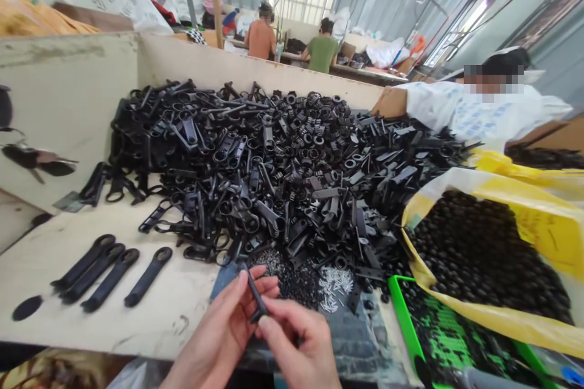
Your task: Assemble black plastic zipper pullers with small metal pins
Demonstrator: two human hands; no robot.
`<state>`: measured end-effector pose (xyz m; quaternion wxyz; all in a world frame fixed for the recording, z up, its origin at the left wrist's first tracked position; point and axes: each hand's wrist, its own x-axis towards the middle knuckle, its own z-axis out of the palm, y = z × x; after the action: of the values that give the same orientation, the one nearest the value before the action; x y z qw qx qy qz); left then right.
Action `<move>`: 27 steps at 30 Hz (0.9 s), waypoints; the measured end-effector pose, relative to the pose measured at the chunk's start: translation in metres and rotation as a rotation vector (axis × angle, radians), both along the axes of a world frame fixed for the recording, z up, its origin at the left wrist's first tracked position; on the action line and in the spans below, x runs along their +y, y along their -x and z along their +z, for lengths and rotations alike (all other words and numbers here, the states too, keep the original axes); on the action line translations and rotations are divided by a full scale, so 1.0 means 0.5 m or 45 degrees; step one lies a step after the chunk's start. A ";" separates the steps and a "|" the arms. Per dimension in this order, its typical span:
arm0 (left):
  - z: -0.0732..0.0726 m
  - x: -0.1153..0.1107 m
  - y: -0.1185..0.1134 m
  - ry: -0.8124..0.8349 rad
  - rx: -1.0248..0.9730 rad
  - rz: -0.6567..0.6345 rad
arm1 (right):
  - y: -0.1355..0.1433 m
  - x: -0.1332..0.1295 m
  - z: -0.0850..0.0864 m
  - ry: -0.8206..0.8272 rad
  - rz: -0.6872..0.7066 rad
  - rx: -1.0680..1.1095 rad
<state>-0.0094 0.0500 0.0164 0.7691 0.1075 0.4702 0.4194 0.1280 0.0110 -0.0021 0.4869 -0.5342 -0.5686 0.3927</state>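
Between my two hands is a slim black plastic handle (255, 293), tilted over the front of the table. My left hand (230, 316) is closed round its upper end, thumb along the side. At the lower end, my right hand (296, 334) pinches the handle between thumb and fingers. Just beyond lie small black bits (296, 282) and a patch of silver pins (335, 287). To the left, several similar black handles with ring ends (148, 276) rest in a row on the pale tabletop (150, 328).
A large heap of black plastic parts (255, 164) fills the back of the table against a pale board (274, 70). On the right stand a yellow bag (542, 237) of small black pieces and a green tray (404, 316). Several people (323, 48) sit farther back.
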 end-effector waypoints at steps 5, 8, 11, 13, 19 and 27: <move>0.010 0.012 0.005 -0.034 0.157 -0.046 | -0.105 -0.047 -0.003 -0.044 0.019 -0.265; 0.018 -0.005 0.006 -0.172 0.260 -0.230 | -0.192 -0.021 0.017 0.067 -0.236 -0.382; 0.019 -0.027 -0.015 -0.154 0.238 -0.302 | -0.251 0.016 0.023 0.016 -0.450 -0.610; 0.016 -0.040 -0.035 -0.102 0.163 -0.306 | -0.268 0.033 0.017 -0.051 -0.544 -0.781; 0.006 -0.056 -0.067 -0.034 0.016 -0.327 | -0.257 0.048 -0.019 -0.125 -0.617 -1.261; 0.016 -0.063 -0.051 -0.028 0.021 -0.262 | -0.261 0.030 -0.034 -0.325 -0.614 -1.329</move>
<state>0.0159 0.0186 0.0241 0.8030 0.1668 0.4583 0.3425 0.2583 0.0259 -0.0192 0.2787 -0.7081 -0.6384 -0.1155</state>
